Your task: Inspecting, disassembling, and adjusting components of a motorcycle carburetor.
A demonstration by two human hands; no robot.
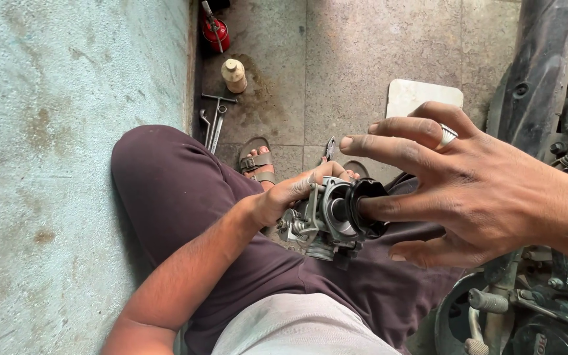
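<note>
A: What's hidden here?

B: Lots. The left hand (290, 194) wraps over the back of a grey metal carburettor (320, 223), so its far side and lower body are covered by fingers or lost against the dark trousers (185, 197). Springs and small levers below the grip are hard to make out.

A: Right hand?

B: The right hand (468, 190) is spread open, fingers splayed, one finger pushed against a black rubber diaphragm (366, 207) at the carburettor's round mouth. It clasps nothing; I can't tell how deep the fingertip goes. A silver ring (448, 135) sits on one finger.

A: So where's the part?

B: Clamped in the left hand's closed grip, over the lap, the diaphragm on the side facing the right palm.

A: Materials?

B: Cast metal body, dull and grimy; the diaphragm is thin, floppy, with a wavy edge. Beyond the grip: stained stone floor, a sandal (258, 161), spanners (213, 128), a tan bottle (235, 75), a red oil can (215, 33) cut off at the top edge. Right of the open hand, motorcycle parts (540, 289), mostly cropped.
</note>
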